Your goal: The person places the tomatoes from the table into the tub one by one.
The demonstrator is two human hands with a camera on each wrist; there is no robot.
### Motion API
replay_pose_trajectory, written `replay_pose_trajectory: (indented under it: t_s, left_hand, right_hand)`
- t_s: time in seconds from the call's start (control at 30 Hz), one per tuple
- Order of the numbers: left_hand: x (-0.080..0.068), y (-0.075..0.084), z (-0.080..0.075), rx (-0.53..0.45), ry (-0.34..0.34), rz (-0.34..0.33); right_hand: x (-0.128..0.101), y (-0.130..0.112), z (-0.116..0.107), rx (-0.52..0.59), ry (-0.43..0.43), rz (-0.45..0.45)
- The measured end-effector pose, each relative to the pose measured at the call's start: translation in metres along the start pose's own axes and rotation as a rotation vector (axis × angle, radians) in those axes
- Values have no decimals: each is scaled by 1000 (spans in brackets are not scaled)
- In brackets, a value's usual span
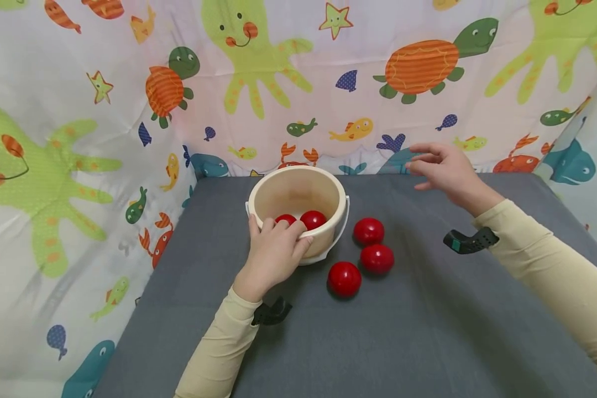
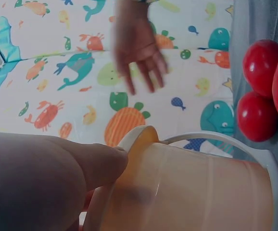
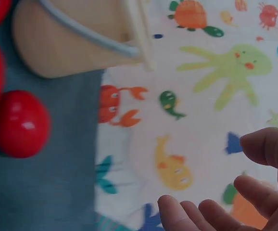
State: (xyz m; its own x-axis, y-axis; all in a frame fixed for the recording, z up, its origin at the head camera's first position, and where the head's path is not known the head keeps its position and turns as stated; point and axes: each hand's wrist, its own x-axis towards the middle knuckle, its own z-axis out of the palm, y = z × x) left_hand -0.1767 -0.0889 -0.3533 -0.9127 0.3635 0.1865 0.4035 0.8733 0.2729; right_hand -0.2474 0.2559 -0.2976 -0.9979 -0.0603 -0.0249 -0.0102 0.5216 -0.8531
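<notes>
Left hand (image 1: 273,251) grips bucket (image 1: 298,190) rim; right hand (image 1: 445,168) empty, fingers loose, raised apart; three red balls (image 1: 368,231) lie between hands, nearer the left.

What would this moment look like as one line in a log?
left hand: grips cream plastic bucket rim | right hand: raised, empty | red balls: two in bucket, three on grey table
</notes>
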Motion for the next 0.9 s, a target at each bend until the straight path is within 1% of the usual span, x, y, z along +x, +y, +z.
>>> replay_pose_trajectory:
  t_s: [0.07, 0.17, 0.47, 0.7, 0.9]
  left_hand:
    - [-1, 0, 1, -4, -5, 1]
    - [-2, 0, 3, -8, -5, 0]
    - [-2, -1, 4, -15, -3, 4]
    - [-3, -2, 4, -12, 3, 0]
    - [-3, -2, 4, -18, 3, 1]
  right_hand:
    - [-5, 17, 4, -1, -12, 43]
    - [-10, 38, 10, 7, -22, 83]
    - [-19, 80, 32, 85, -57, 142]
    - [-21, 102, 58, 153, -88, 162]
    - [-20, 110, 81, 197, -116, 177]
